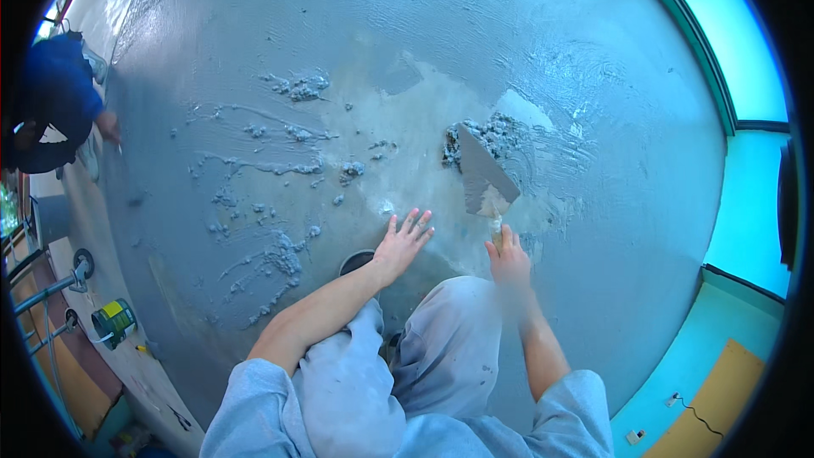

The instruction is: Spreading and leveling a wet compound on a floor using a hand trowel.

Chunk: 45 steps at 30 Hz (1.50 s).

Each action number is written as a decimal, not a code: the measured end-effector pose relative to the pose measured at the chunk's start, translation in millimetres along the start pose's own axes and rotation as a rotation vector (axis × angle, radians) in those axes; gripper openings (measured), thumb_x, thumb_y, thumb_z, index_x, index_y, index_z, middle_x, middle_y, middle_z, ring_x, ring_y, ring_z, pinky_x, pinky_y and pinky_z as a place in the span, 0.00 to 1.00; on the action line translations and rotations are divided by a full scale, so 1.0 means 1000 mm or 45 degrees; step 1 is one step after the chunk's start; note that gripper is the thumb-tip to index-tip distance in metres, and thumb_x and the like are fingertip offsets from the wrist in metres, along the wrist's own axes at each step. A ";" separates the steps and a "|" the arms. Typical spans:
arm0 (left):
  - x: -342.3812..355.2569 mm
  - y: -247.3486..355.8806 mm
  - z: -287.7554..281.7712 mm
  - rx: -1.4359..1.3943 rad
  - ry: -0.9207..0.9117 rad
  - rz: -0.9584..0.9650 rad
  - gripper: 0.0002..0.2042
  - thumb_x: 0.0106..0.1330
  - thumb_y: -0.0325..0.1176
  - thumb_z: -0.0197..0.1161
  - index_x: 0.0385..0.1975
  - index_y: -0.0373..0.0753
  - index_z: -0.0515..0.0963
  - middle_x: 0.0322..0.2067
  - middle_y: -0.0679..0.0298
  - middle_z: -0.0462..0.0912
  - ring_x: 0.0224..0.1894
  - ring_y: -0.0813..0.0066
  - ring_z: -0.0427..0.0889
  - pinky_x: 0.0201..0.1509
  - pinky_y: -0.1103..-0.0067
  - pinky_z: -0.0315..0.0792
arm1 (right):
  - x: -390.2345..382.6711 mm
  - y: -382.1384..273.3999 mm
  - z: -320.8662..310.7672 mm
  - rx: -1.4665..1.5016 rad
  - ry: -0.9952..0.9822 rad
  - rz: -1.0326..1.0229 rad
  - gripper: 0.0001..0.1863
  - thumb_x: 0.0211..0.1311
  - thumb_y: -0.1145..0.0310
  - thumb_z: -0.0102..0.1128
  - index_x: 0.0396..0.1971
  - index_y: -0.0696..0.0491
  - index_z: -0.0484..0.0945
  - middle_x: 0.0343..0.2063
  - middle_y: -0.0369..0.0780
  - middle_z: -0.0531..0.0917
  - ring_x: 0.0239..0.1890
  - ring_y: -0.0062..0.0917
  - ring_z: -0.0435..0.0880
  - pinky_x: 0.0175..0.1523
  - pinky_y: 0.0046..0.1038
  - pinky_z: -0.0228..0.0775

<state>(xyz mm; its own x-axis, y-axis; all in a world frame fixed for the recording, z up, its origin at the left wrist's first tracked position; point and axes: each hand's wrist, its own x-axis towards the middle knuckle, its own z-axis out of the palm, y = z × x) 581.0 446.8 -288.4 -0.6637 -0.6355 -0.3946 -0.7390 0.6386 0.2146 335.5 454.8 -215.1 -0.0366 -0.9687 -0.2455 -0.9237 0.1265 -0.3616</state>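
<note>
My right hand point(510, 265) is closed round the handle of a pointed trowel point(485, 171). The trowel's grey blade lies against a heap of wet, lumpy mortar point(502, 134), its tip pointing away from me. My left hand point(404, 246) is spread with its fingers apart over the bare pale patch of floor point(381, 195); whether the palm presses on it I cannot tell. Nothing shows in that hand. Beside my left wrist, a dark round rim point(354, 261) of some container is partly hidden by my forearm. Clumps of mortar point(284, 259) lie scattered to the left.
Smooth wet mortar point(356, 0) surrounds the rough patch. Another person point(64, 97) crouches at the far left, one hand near the floor. A green bucket point(114, 323) and metal pipes point(47, 293) stand at the left edge. Windows and a wall point(746, 203) bound the right side.
</note>
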 end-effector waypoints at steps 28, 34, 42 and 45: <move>0.004 -0.006 -0.017 -0.051 -0.177 0.060 0.31 0.60 0.26 0.49 0.64 0.51 0.50 0.67 0.64 0.34 0.69 0.62 0.40 0.65 0.60 0.52 | -0.022 0.020 -0.037 0.138 0.000 0.591 0.25 0.58 0.56 0.50 0.51 0.57 0.62 0.31 0.60 0.77 0.38 0.56 0.74 0.42 0.50 0.65; 0.003 -0.010 -0.009 -0.023 -0.059 0.071 0.41 0.48 0.25 0.63 0.64 0.49 0.49 0.67 0.60 0.35 0.68 0.58 0.41 0.63 0.59 0.54 | -0.031 0.017 -0.036 0.534 0.192 0.744 0.25 0.58 0.54 0.53 0.47 0.57 0.64 0.22 0.49 0.78 0.18 0.36 0.79 0.24 0.36 0.71; 0.009 0.001 -0.020 -0.085 -0.112 0.091 0.31 0.58 0.23 0.49 0.63 0.49 0.52 0.67 0.61 0.37 0.68 0.59 0.43 0.64 0.59 0.54 | 0.082 -0.005 -0.002 1.774 0.001 0.919 0.19 0.62 0.51 0.47 0.38 0.52 0.63 0.17 0.37 0.70 0.12 0.23 0.71 0.15 0.28 0.66; 0.004 -0.006 -0.012 -0.094 0.053 0.071 0.44 0.41 0.26 0.68 0.62 0.48 0.53 0.67 0.59 0.39 0.67 0.57 0.44 0.62 0.58 0.57 | 0.111 -0.031 -0.002 1.721 -0.201 0.817 0.18 0.62 0.51 0.47 0.37 0.52 0.63 0.17 0.38 0.70 0.13 0.23 0.71 0.16 0.29 0.66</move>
<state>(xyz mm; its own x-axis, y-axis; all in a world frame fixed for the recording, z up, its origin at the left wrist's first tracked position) 581.7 435.2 -280.7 -0.7073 -0.6183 -0.3427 -0.7061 0.6409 0.3011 359.0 342.5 -229.6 -0.1654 -0.6528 -0.7393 0.2742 0.6896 -0.6703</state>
